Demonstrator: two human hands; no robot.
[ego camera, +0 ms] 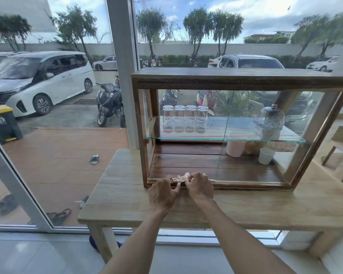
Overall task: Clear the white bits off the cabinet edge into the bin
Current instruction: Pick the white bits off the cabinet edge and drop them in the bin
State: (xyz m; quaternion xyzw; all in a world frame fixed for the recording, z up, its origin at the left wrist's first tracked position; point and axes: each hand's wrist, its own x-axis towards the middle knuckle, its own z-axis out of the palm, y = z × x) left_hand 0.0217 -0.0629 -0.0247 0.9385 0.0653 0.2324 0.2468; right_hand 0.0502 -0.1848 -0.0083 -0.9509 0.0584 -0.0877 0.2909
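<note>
A small heap of white bits (180, 177) lies on the front bottom edge of the wooden glass-fronted cabinet (242, 79), at its open left side. My left hand (162, 193) and my right hand (198, 185) meet at that edge, fingers curled around the heap from both sides. The fingertips touch the bits and hide part of them. No bin is in view indoors; a dark bin with a yellow lid (2, 123) stands outside, beyond the glass.
The cabinet stands on a pale wooden table (127, 206) by a big window. Inside it are several upturned glasses (185, 118) and a glass dome (269, 120) on a glass shelf, with a pink cup (235, 148) and a white cup (265, 156) below.
</note>
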